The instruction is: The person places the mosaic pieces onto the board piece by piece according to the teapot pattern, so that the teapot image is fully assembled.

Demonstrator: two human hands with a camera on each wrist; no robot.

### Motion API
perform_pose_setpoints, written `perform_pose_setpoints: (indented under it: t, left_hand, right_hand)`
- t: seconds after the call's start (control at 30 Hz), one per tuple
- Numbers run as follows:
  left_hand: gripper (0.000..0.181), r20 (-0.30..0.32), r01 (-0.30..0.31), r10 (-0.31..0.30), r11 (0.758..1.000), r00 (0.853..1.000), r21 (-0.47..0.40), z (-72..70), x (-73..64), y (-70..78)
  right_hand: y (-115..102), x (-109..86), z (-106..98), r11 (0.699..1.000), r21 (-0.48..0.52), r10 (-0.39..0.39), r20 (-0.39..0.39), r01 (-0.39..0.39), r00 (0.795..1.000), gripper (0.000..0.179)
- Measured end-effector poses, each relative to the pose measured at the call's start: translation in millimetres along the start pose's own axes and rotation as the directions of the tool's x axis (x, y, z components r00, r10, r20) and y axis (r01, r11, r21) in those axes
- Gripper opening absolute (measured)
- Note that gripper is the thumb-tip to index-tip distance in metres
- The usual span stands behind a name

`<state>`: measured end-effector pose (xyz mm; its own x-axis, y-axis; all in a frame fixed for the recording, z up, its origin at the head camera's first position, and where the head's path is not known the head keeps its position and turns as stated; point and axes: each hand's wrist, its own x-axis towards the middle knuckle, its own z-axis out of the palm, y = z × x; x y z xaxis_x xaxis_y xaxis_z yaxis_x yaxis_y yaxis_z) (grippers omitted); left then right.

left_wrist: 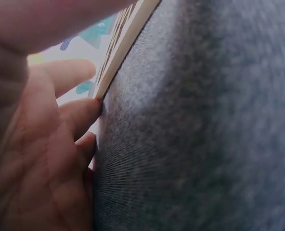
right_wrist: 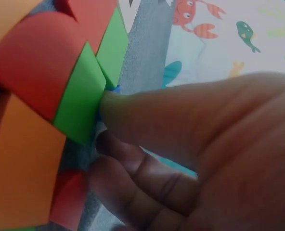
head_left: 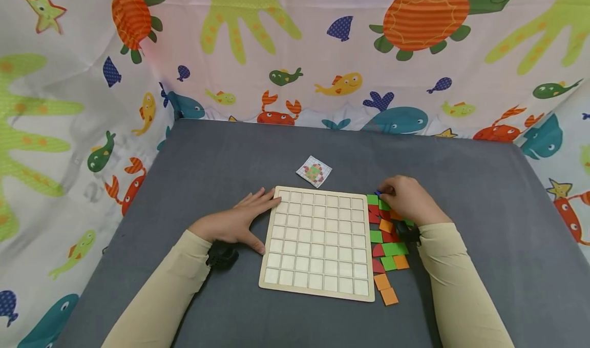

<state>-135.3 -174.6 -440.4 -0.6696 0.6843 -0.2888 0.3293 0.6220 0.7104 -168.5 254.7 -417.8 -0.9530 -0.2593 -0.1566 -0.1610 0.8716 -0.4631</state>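
A pale wooden board (head_left: 318,238) with a grid of square recesses lies on the grey table. My left hand (head_left: 241,220) rests at its left edge with fingers spread; in the left wrist view fingertips touch the board's side (left_wrist: 121,48). My right hand (head_left: 410,199) is over the far end of a cluster of coloured tiles beside the board's right edge. Between its thumb and fingertips it pinches a small blue tile (right_wrist: 115,89), mostly hidden by the thumb. Green tiles (right_wrist: 80,96) and a rounded red tile (right_wrist: 41,57) lie right next to the fingertips.
A small pattern card (head_left: 314,171) lies just beyond the board's far edge. Orange tiles (head_left: 389,296) sit at the cluster's near end. Behind the grey table (head_left: 221,153) hangs a curtain (head_left: 322,56) printed with sea animals.
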Motion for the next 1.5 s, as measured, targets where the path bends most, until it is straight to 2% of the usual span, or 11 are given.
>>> perform_pose_setpoints:
  t: [0.47,0.67,0.87,1.07,1.5]
  left_hand:
    - [0.13,-0.028,0.008,-0.007,1.0,1.0,0.021,3.4,3.4,1.8]
    - [0.131,-0.038,0.025,-0.024,0.999,0.999,0.044,3.8,3.8,2.6]
    - [0.13,-0.039,0.038,-0.034,0.995,0.999,0.09,5.2,6.0,5.8]
    - [0.13,-0.062,0.051,-0.043,0.99,0.997,0.133,4.3,5.0,10.9]
    - [0.131,-0.077,0.017,-0.008,0.992,0.997,0.122,12.6,8.6,8.3]
  right_hand:
    - [4.1,2.9,-2.1,0.998,0.052,0.036,0.002,-0.036,0.999,0.016]
    - [2.9,0.5,-7.9,0.995,0.094,0.039,-0.044,-0.035,0.998,0.014]
    - [-15.2,-2.0,-6.6,0.988,0.149,-0.023,-0.044,0.03,0.999,0.013]
    - [-40.4,6.0,0.7,0.979,0.183,-0.088,-0.013,0.089,0.996,0.013]
    - [-67.1,19.6,16.5,0.957,0.229,-0.187,0.018,0.178,0.982,0.011]
